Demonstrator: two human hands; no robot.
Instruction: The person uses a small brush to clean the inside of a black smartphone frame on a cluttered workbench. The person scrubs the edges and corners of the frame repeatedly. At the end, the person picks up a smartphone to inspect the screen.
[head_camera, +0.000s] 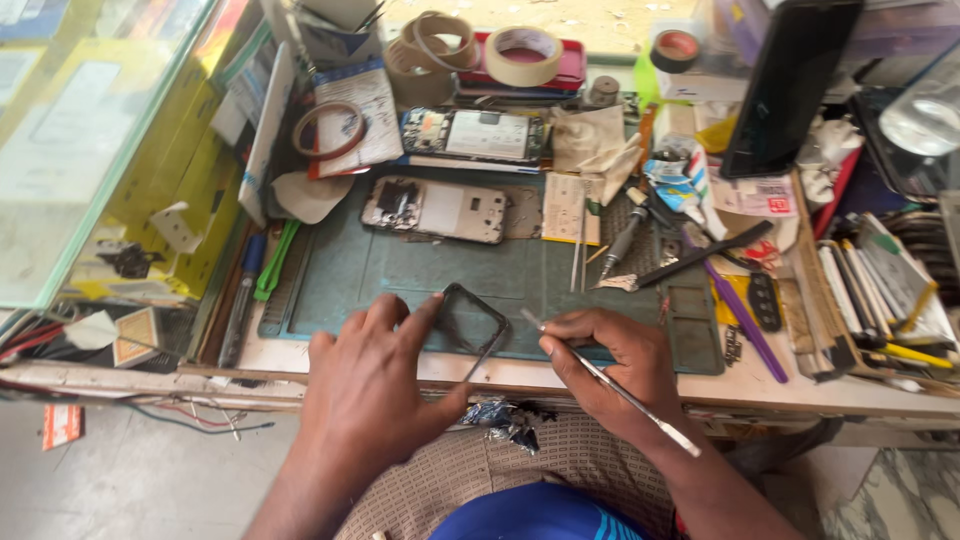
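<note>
My left hand (375, 385) grips a thin black phone frame (478, 318) and holds it tilted over the near edge of the green work mat (400, 270). My right hand (612, 365) holds a slim metal tool (610, 382) like a pen, its tip pointing at the frame's right side. An opened phone with its back off (437, 208) lies on the mat beyond the hands. A second opened phone (474, 134) lies behind it.
Tape rolls (525, 55) stand at the back. Tweezers (580, 245), a screwdriver (622, 240) and a purple pry tool (745, 325) lie on the mat's right. A dark tablet (790, 85) leans at the right. A glass case (90, 150) borders the left side.
</note>
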